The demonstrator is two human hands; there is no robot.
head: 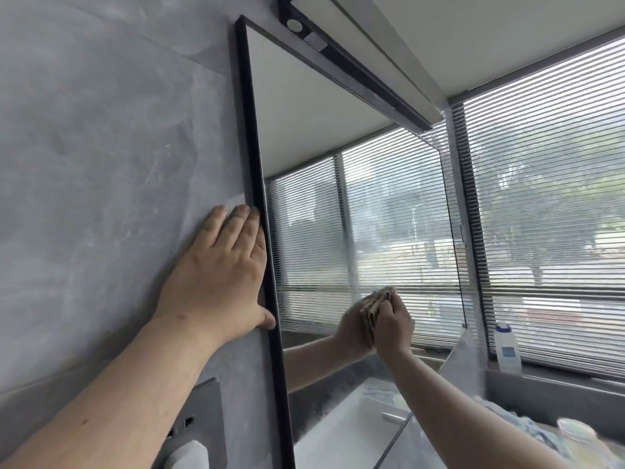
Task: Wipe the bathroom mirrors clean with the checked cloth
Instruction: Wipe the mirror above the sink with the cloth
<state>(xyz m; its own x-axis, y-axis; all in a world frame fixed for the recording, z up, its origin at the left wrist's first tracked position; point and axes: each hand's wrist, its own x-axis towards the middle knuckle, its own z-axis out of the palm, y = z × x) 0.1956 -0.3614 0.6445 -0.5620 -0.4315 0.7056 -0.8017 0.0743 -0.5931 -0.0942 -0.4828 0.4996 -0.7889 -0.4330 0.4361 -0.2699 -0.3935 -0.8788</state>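
Note:
A tall mirror [314,137] with a thin black frame hangs on the grey wall and reflects the window blinds. My right hand [394,324] grips the folded checked cloth [377,304] and holds it against the lower part of the glass; its reflection meets it there. My left hand [223,269] lies flat on the wall with straight fingers, its thumb and forefinger against the mirror's left frame edge. Most of the cloth is hidden inside my fist.
A dark light bar [355,62] runs along the mirror's top. A window with slatted blinds [548,214] fills the right side, with a white bottle [507,348] on its sill. A grey wall socket [199,421] sits below my left arm.

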